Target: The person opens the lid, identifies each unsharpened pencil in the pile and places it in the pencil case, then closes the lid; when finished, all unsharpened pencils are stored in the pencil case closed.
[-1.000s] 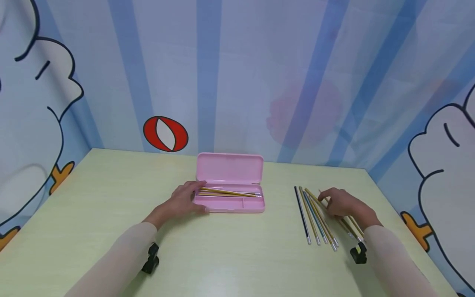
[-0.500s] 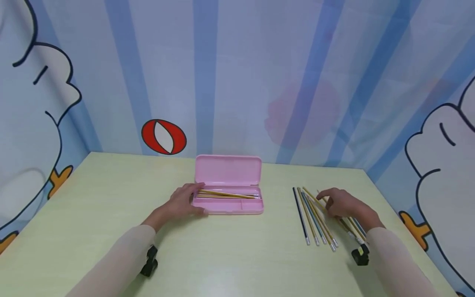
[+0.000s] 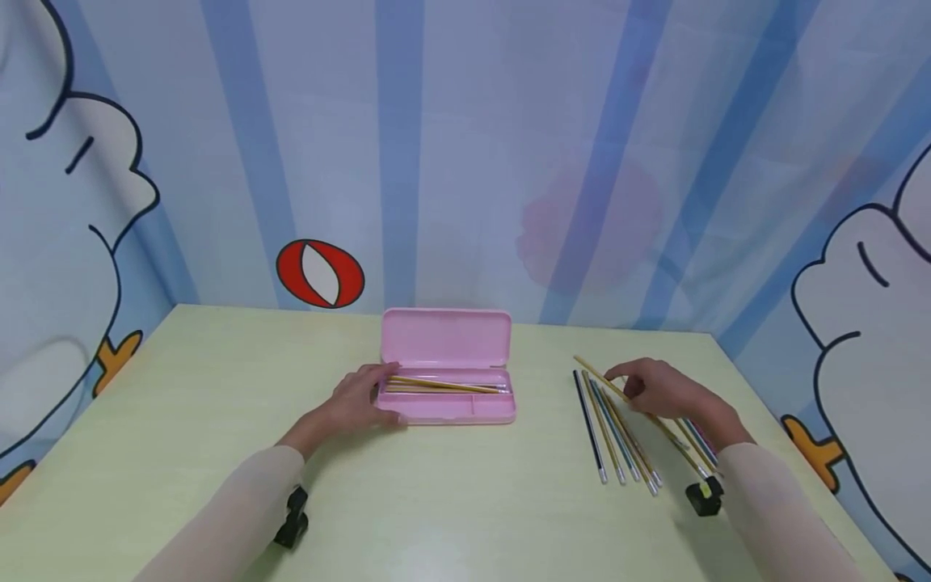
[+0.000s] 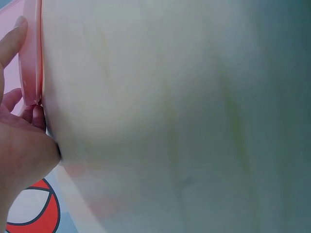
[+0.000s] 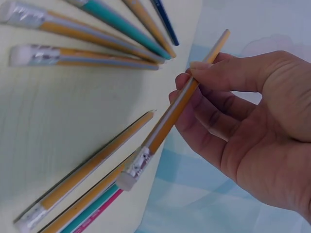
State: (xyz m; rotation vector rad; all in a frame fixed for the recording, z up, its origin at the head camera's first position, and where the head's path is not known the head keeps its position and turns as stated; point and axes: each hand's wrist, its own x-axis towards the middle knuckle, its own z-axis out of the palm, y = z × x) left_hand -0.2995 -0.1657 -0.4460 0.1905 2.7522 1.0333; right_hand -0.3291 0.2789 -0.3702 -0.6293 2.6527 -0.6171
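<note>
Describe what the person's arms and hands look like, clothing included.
The left sleeve and right sleeve are long, plain and pale beige. A small, blocky black device shows near each cuff. The left hand and right hand wear no gloves.

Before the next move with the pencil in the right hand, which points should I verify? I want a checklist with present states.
1. Held pencil pinched by right hand: ok.
2. Held pencil clear of the loose pencils: cannot tell; they overlap in view.
3. Lid open: ok.
4. Left hand gripping the case at one end: ok.
5. Pencils inside the case lying parallel: not ok; one slants.
</note>
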